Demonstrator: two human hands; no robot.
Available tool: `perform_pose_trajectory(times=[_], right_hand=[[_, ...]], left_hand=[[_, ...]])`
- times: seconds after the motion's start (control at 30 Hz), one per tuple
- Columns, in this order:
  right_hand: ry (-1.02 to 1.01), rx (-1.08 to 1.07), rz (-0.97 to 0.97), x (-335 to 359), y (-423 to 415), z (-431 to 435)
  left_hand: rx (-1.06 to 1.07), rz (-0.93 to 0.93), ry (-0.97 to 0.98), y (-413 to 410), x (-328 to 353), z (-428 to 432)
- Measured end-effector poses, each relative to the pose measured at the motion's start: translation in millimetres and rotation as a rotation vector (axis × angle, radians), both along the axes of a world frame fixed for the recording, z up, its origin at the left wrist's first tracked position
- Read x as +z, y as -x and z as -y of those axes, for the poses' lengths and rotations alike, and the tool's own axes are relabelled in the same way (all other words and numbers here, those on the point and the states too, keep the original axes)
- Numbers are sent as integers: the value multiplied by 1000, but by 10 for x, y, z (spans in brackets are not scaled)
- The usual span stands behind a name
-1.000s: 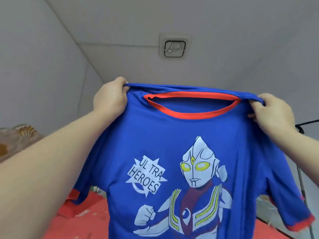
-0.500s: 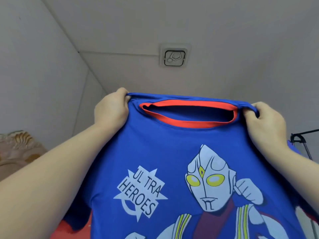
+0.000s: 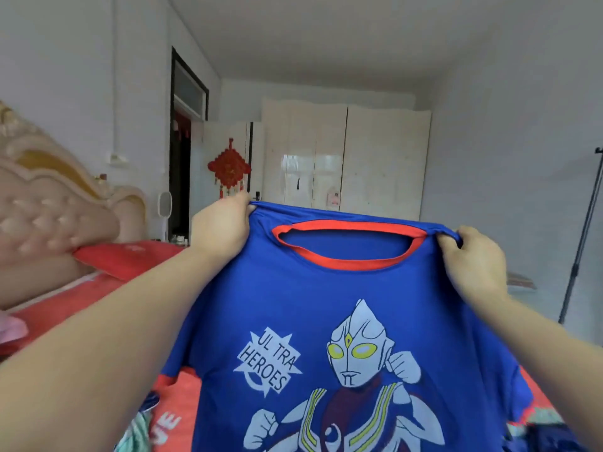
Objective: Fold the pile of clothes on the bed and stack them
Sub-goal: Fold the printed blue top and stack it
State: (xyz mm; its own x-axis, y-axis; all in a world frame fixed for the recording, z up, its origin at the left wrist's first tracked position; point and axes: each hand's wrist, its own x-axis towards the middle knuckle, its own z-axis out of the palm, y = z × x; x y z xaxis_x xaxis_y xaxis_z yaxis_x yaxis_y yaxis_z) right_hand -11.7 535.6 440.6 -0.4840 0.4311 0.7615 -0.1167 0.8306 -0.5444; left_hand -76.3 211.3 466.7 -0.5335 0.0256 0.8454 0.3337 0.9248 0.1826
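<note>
Blue T-shirt (image 3: 326,321), red neckband, white "ULTRA HEROES" badge and a masked hero figure printed on the chest. Held up in the air over the bed (image 3: 81,305), print towards the camera, hem out of view below.

Left hand (image 3: 222,228): fingers curled tight round one shoulder of the shirt.

Right hand (image 3: 473,259): fingers gripping the other shoulder. The neckline is stretched level between the two hands.

Bed: red cover, padded pink headboard (image 3: 49,207) at the far left end, red pillow (image 3: 124,259) just beside it.

Other clothes (image 3: 137,429): a scrap of pale patterned fabric at the near edge of the bed, mostly hidden by the left forearm. No folded stack in view.

Background: cream wardrobe (image 3: 346,158), red knot ornament (image 3: 229,168), black stand (image 3: 584,239).

Step, as judged: one garment lifted and spread out, fold not yet begun.

Next move, as judged: lay the shirt flat on a bare part of the bed, likely print down, with the shoulders kept level so the cloth lands unwrinkled. Then turn in the sleeves and sides.
</note>
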Motion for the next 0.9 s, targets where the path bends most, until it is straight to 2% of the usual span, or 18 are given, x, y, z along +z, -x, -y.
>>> perform_pose_trajectory(times=[0.27, 0.43, 0.53, 0.67, 0.9], right_hand=[[5, -25, 326, -1429, 1417, -175], [56, -24, 472, -2339, 2063, -276], [111, 49, 551, -2771, 2313, -288], [113, 190, 676, -3260, 2345, -285], [102, 223, 787, -3856, 1660, -211]], left_hand=[[4, 302, 26, 1470, -1557, -261], [23, 447, 6, 2119, -2464, -398], [34, 567, -7, 2408, -2967, -480], [-19, 736, 11, 2485, -3588, -551], [-91, 792, 39, 1768, -4233, -469]])
